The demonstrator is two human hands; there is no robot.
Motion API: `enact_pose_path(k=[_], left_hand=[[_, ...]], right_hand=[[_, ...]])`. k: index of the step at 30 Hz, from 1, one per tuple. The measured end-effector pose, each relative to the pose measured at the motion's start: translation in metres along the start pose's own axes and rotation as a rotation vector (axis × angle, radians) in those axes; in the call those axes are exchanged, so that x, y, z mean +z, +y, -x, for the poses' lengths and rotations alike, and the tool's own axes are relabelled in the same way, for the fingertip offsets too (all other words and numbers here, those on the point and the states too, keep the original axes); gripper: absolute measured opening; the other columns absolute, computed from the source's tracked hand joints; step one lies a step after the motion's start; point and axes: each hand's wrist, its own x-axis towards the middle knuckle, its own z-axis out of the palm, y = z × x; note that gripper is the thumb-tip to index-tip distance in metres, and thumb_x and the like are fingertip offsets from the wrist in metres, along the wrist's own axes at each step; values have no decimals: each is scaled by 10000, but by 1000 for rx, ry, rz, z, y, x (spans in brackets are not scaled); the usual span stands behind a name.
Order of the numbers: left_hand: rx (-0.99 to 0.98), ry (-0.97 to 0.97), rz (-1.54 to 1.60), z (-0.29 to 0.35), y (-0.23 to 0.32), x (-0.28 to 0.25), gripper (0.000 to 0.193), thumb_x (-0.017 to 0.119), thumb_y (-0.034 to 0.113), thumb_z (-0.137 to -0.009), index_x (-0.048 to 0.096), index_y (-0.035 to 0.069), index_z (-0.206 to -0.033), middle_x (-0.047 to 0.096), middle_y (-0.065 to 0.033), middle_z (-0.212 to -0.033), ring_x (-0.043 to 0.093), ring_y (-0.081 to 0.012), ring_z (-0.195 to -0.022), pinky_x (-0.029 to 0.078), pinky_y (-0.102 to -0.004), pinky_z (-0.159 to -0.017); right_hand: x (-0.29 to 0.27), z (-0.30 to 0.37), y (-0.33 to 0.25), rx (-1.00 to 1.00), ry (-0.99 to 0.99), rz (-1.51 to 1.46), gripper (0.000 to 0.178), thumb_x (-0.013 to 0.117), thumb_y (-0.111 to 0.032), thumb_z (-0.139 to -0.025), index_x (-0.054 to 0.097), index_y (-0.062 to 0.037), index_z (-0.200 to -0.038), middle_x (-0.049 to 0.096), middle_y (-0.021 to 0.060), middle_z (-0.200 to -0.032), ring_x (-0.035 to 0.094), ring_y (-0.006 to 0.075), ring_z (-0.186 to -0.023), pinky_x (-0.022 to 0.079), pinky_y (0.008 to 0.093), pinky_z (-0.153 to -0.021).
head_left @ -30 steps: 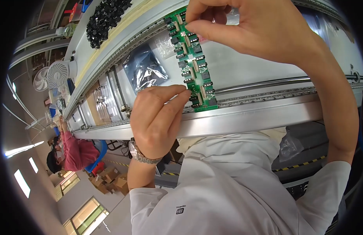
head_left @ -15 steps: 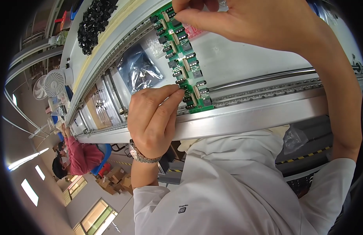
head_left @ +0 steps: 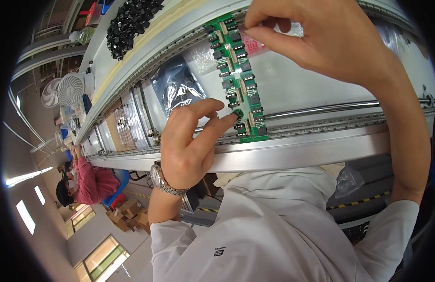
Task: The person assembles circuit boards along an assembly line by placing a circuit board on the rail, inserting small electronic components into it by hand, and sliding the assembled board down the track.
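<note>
A long green circuit board (head_left: pixel 239 75) lies across the two rails of a metal conveyor, fitted with black parts and pale connectors. At its near left edge is my left hand (head_left: pixel 191 136), wearing a metal watch; one fingertip touches or nearly touches the board, and the fingers are apart with nothing visible between them. Just right of the board's far end hovers my right hand (head_left: pixel 316 44). Its thumb and forefinger stand apart with nothing visible between them, while the other fingers curl under and are partly hidden.
Beyond the far rail lies a heap of small black parts (head_left: pixel 130 28). Under the board level are a silvery antistatic bag (head_left: pixel 176 87) and a pink bag (head_left: pixel 255 44). The near metal rail (head_left: pixel 302 152) runs before me. A co-worker in red (head_left: pixel 97 181) sits at left, near a white fan (head_left: pixel 71 89).
My left fingers have spread from a pinch at the board's left edge. My right hand has drawn off the far end. The whole view has shifted, placing the board farther right.
</note>
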Motion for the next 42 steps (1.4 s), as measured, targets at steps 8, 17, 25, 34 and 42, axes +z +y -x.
enact_pose_path(k=[8,17,25,34,42], left_hand=[[-22,10,22,-46,-23,-30,278,671,-42,-749,754,45,-999,670,-76,-1110,629,-227,-890,507,-333,-800],[188,69,-33,-70,-60,-6,186,695,9,-774,724,43,-955,650,-58,-1094,600,-231,-888,503,-346,-813],[150,65,-6,-66,-63,-4,299,651,-91,-731,740,15,-997,656,-86,-1092,595,-240,-900,501,-346,-800],[99,28,94,-57,-57,-8,256,650,-85,-743,734,-8,-972,648,-97,-1055,580,-243,-849,492,-337,-773],[27,10,44,-57,-51,-6,250,641,-102,-744,730,-14,-961,640,-102,-1017,580,-243,-831,494,-330,-755]], right_hand=[[-20,-1,-15,-48,-426,99,251,699,-1,-779,729,-87,-1013,651,13,-888,573,185,-687,486,293,-649],[-17,1,-23,-51,-504,136,313,694,22,-720,731,-98,-1007,639,10,-927,565,213,-705,476,328,-655],[-14,1,-20,-10,-517,80,328,693,40,-707,754,-87,-1003,650,27,-930,573,205,-712,474,310,-650],[-12,-2,-18,10,-432,121,306,693,46,-694,763,-52,-975,661,46,-938,574,205,-707,471,301,-636],[-13,-2,-18,34,-444,102,291,698,41,-691,767,-49,-958,663,51,-932,567,199,-693,468,297,-629]])
